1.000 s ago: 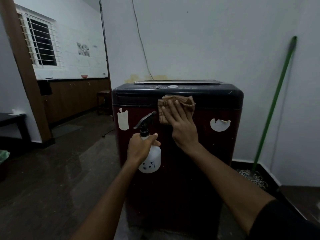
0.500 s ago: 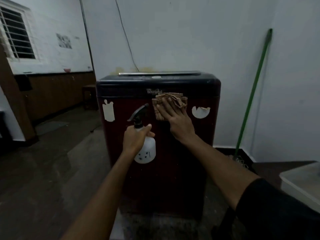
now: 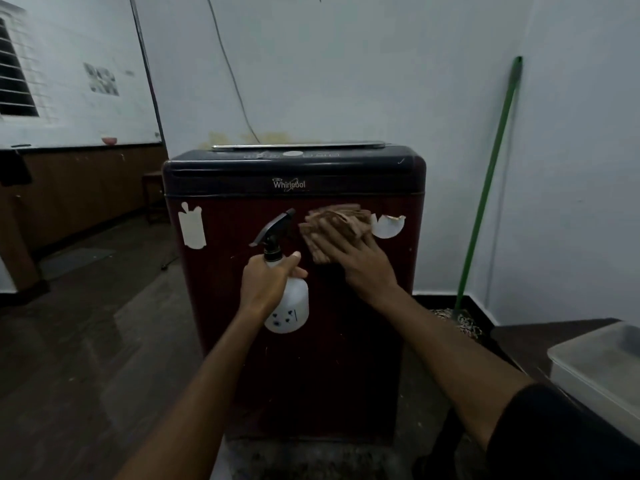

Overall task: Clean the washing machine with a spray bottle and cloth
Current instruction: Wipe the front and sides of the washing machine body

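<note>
One change: cloth (image 3: 335,227) has dropped off the dark top band onto the red front panel of the washing machine (image 3: 294,341), now just left of the torn round sticker (image 3: 387,227), touching its edge.
Meaning: wipe pass has likely moved from trim down to panel; most of the front looks undone.
Right hand (image 3: 360,261): flat, fingers spread wide, pressing cloth against panel.
Left hand (image 3: 265,285): same pose as before, fingers wrapped round neck of spray bottle (image 3: 287,303), thumb over the top; nozzle points up-right at the panel; index on trigger: cannot tell.
Counts: 1 machine, 1 bottle, 1 cloth, 2 hands, 2 white stickers (other one (image 3: 191,226) on the left).
Bystanders: 1 green broom handle (image 3: 491,181) on wall, 1 white tub (image 3: 602,372) lower right.
</note>
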`<state>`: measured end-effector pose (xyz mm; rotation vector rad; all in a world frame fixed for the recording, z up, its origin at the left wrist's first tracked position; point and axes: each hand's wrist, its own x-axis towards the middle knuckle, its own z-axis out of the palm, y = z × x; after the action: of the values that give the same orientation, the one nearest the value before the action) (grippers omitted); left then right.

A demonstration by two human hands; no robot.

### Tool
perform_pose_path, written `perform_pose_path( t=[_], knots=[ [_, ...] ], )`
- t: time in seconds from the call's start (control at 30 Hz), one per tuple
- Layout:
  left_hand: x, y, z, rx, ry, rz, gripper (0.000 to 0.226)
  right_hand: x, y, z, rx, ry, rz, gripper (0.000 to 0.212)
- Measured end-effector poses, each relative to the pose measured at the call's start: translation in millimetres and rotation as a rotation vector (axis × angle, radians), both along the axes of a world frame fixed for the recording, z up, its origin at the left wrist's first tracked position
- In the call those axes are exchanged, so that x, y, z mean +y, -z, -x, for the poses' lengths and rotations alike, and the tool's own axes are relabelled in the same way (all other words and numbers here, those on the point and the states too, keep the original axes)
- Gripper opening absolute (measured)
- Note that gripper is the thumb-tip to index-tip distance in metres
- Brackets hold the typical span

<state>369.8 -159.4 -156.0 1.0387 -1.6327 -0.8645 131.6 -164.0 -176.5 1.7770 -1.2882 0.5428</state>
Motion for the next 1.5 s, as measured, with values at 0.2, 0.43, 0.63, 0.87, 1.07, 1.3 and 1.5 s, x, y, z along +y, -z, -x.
perform_pose_path(
  t=[0.2,0.43,0.63,0.87,1.07,1.3,1.5],
  knots=[
    [-8.4,-3.2,2.5,0.029,0.037,0.038,0.04,-16.8,-50.2,0.2,-0.312,0.045,0.226,0.093],
    [-11.5,1.2,16.8,0.048,0.066,0.021,0.038,6.4,13.8,33.5,-0.074,0.048,0.053,0.091],
    [-14.3,6.1,27.3,0.026,0.113,0.017,0.039,-4.5,-32.0,37.9,-0.393,0.154,0.255,0.087],
    [-14.8,8.8,40.7,0.036,0.16,0.025,0.04,46.1,76.4,72.2,-0.283,0.159,-0.014,0.096],
    [-16.1,17.5,57.7,-0.015,0.185,0.02,0.042,10.2,37.3,57.6,-0.49,0.126,0.136,0.089],
    [-15.6,19.1,69.1,0.002,0.183,-0.003,0.044,51.6,109.3,78.4,-0.342,0.147,-0.077,0.092],
    [-24.5,23.7,50.1,-0.014,0.123,0.012,0.04,3.7,62.3,39.3,-0.569,0.107,0.144,0.089]
  ],
)
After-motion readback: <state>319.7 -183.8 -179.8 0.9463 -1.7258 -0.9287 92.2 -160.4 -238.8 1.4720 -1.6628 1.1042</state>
